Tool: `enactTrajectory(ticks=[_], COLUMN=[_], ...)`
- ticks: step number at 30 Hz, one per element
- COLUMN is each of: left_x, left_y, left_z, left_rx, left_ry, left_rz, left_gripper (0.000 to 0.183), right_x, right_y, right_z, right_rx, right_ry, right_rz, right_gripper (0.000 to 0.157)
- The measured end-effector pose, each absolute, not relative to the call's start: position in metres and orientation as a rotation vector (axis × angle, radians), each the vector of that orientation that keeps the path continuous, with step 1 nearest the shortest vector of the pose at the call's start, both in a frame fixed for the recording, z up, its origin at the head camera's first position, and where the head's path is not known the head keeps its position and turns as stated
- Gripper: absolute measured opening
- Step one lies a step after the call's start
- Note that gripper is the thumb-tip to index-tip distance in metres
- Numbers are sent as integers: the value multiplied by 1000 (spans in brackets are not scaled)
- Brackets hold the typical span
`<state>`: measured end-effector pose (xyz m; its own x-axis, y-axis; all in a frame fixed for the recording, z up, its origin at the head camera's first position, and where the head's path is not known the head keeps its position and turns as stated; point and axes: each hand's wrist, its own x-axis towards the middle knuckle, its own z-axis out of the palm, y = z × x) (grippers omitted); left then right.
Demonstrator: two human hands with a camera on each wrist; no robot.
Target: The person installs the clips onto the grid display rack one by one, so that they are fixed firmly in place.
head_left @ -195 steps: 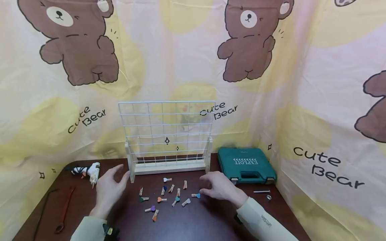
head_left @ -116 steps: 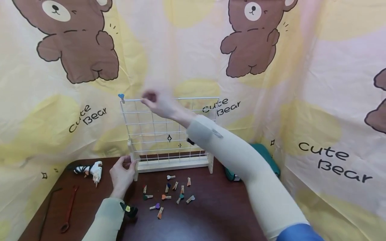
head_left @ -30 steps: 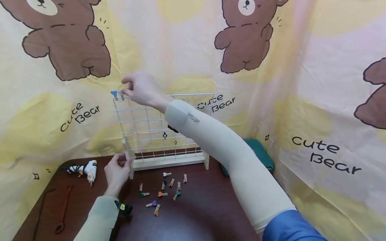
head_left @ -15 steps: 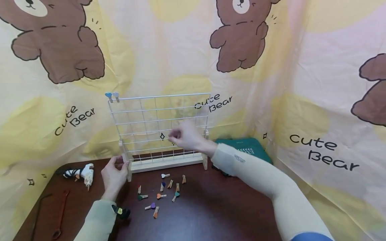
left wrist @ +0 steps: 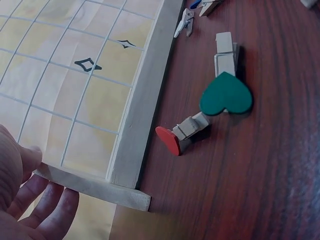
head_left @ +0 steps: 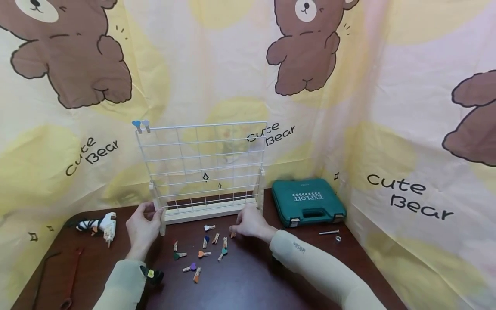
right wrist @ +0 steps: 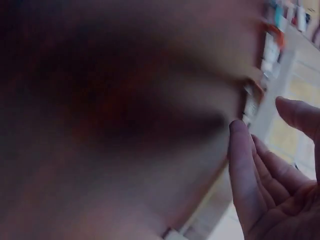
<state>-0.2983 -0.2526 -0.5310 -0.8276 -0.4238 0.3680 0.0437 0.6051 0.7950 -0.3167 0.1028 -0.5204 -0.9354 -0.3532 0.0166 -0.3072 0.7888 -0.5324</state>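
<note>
My left hand (head_left: 141, 228) grips the wooden side of a white wire grid stand (head_left: 211, 213). In the left wrist view, the thumb (left wrist: 31, 159) lies on one side of the wooden strip and the fingers curl around the other. A blue heart clothespin (head_left: 136, 124) and a pale one (head_left: 146, 125) are clipped on the grid's top left corner. My right hand (head_left: 252, 222) is low over the table, fingertips right at a small wooden clothespin (head_left: 233, 234). Thumb and index finger stand apart in the right wrist view, with that clothespin (right wrist: 251, 102) just beyond them.
Several heart clothespins lie in front of the stand, among them a green one (left wrist: 226, 93), a red one (left wrist: 168, 140) and a purple one (head_left: 193, 267). A teal case (head_left: 308, 204) and a bolt (head_left: 329, 232) are at right; a glue gun (head_left: 107, 226) and red wrench (head_left: 73, 275) at left.
The blue and then the pale clothespin were moved from the table to the grid's top bar. My right hand has since come down to the table; my left hand took hold of the stand.
</note>
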Motion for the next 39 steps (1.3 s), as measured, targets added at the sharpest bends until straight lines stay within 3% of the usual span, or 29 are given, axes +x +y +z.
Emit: enactTrajectory(ticks=[9,17,26,29,35,39], left_x=[-297,-297,-296,-296,-294,-294], left_y=[-249,-249,-247,-247,-248,-247], left_z=[-532,-530,-529,-530,-528,-528], left_rx=[298,302,308,292,285,284], left_ry=[-2290,-2301,-2291,-2279,-2283,-2274], left_rz=[-1160,-1176,-1159,-1143,-1154,-1158], left_gripper=[26,26,22,20,19,19], right_x=[-306,-313,-319,-319,-328,-340], right_y=[91,95,95,88,57,26], right_z=[-534,-512,-431,-400,-322,-268], right_rx=[-435,-574,-782,-897,-1269,-1300], right_ry=[2967,3003,3040,2979,2999,3015], right_rz=[-690,-844,-1089,-1172,-1048,-987], right_gripper=[29,22,13,18,17,15])
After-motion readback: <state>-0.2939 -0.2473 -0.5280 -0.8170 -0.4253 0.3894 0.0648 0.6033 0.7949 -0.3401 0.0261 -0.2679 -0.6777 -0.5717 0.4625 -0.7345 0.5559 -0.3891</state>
